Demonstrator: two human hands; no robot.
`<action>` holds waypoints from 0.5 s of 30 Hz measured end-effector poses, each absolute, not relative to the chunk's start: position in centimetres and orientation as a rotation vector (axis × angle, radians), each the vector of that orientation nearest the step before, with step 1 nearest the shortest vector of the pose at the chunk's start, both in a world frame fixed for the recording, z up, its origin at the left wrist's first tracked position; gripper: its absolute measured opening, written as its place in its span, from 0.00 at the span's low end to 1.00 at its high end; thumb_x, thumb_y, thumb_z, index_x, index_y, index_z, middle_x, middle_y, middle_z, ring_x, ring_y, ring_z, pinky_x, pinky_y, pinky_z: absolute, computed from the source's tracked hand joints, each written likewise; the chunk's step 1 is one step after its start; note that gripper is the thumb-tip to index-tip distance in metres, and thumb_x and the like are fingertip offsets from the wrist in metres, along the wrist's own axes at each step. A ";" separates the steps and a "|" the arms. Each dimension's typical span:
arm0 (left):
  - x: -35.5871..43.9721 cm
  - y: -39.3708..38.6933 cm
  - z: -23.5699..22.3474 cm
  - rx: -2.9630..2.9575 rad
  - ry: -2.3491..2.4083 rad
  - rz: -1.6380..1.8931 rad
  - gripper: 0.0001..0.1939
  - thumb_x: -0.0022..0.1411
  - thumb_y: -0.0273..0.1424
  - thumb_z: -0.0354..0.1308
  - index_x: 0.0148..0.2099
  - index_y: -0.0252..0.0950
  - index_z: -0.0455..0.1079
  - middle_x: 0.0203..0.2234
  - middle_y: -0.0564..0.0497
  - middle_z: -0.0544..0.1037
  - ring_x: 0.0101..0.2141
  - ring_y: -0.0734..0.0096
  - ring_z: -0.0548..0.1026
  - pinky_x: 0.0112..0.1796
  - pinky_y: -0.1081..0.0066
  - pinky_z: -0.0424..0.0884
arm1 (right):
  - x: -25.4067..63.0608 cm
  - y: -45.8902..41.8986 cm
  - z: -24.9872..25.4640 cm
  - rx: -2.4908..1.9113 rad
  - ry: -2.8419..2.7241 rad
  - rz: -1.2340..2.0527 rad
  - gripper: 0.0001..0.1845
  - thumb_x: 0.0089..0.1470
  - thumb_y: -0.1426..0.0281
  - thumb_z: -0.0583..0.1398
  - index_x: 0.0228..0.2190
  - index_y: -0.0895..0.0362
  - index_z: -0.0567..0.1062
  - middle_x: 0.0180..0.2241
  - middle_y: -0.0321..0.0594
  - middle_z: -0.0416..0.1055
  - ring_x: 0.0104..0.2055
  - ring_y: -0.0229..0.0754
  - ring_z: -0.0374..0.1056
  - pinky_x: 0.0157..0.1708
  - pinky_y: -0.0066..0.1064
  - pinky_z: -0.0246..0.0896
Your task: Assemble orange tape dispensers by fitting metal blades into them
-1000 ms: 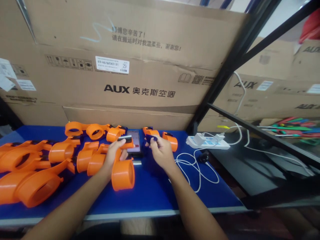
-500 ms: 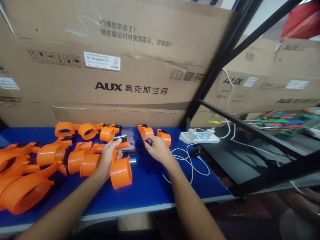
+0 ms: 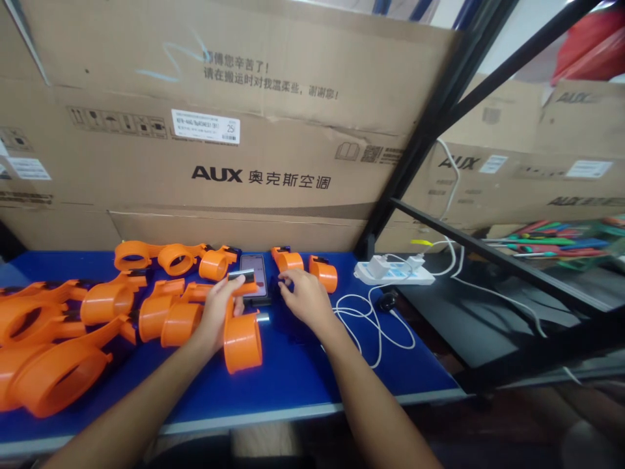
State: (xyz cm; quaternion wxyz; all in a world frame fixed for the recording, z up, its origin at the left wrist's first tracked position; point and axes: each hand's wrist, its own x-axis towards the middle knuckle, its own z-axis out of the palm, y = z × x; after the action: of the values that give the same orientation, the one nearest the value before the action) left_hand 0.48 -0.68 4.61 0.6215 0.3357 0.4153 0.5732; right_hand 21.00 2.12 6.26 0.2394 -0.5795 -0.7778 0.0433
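Behind the table stands a broad cardboard box (image 3: 273,140), matte brown, creased and printed in black. The table (image 3: 297,384) has a smooth blue top and a pale strip along its near edge. A straight black metal post (image 3: 424,143) slants up behind its far right corner. Glossy orange plastic rings (image 3: 110,303), short and wide with flat arms, crowd the left half; two smaller rings (image 3: 291,262) sit near the far edge. A white power strip (image 3: 393,275) lies at the far right corner, and a thin white cable (image 3: 375,335) loops by the right edge. A flat glass-faced phone (image 3: 252,266) lies toward the far edge.

Both forearms reach in over the near edge. The left hand (image 3: 219,314) grips an orange piece (image 3: 243,343) above the middle of the table, thumb on its silver-and-black strip (image 3: 241,275), ring hanging below. The right hand (image 3: 307,296) is palm down, fingers bent leftward; whether they pinch anything cannot be told.
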 end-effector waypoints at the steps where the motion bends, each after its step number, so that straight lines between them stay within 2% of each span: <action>1: 0.5 -0.7 4.6 0.770 0.954 1.318 0.21 0.54 0.46 0.69 0.28 0.39 0.63 0.09 0.58 0.63 0.13 0.76 0.59 0.19 0.74 0.55 | 21.0 2.1 6.2 -1.593 -2.131 0.121 0.10 0.62 0.69 0.62 0.44 0.51 0.80 0.45 0.41 0.81 0.45 0.47 0.76 0.41 0.33 0.64; 7: 0.6 -0.6 4.4 0.787 0.949 1.328 0.20 0.55 0.45 0.69 0.29 0.39 0.64 0.10 0.58 0.65 0.13 0.77 0.59 0.19 0.75 0.56 | 21.0 2.0 6.1 -1.605 -2.110 0.131 0.10 0.61 0.69 0.62 0.44 0.51 0.80 0.43 0.42 0.82 0.46 0.49 0.76 0.41 0.34 0.64; 10: 0.7 -0.6 4.3 0.806 0.943 1.335 0.20 0.55 0.44 0.69 0.29 0.39 0.64 0.10 0.58 0.65 0.13 0.78 0.59 0.18 0.75 0.55 | 20.9 1.8 6.4 -1.541 -2.093 0.156 0.08 0.63 0.68 0.61 0.43 0.51 0.80 0.44 0.41 0.81 0.47 0.48 0.76 0.44 0.34 0.65; 12: 0.7 -0.6 4.3 0.822 0.935 1.339 0.19 0.55 0.44 0.69 0.30 0.38 0.66 0.10 0.58 0.66 0.13 0.78 0.59 0.18 0.75 0.55 | 20.6 1.6 6.6 -1.385 -2.053 0.264 0.11 0.66 0.65 0.58 0.45 0.52 0.79 0.42 0.40 0.81 0.41 0.44 0.76 0.42 0.33 0.67; 15: 0.8 -0.6 4.3 0.854 0.918 1.344 0.18 0.55 0.44 0.70 0.31 0.36 0.70 0.11 0.57 0.66 0.13 0.78 0.59 0.18 0.75 0.55 | 19.8 0.8 6.9 -1.093 -2.008 0.414 0.17 0.67 0.62 0.58 0.54 0.52 0.75 0.42 0.40 0.80 0.34 0.42 0.73 0.37 0.33 0.68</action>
State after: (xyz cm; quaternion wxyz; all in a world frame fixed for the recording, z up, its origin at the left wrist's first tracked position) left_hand 0.82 -0.62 4.29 0.6065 0.3695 0.3972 0.5813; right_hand 19.83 0.80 6.92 0.3979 -0.4317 -0.7929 0.1633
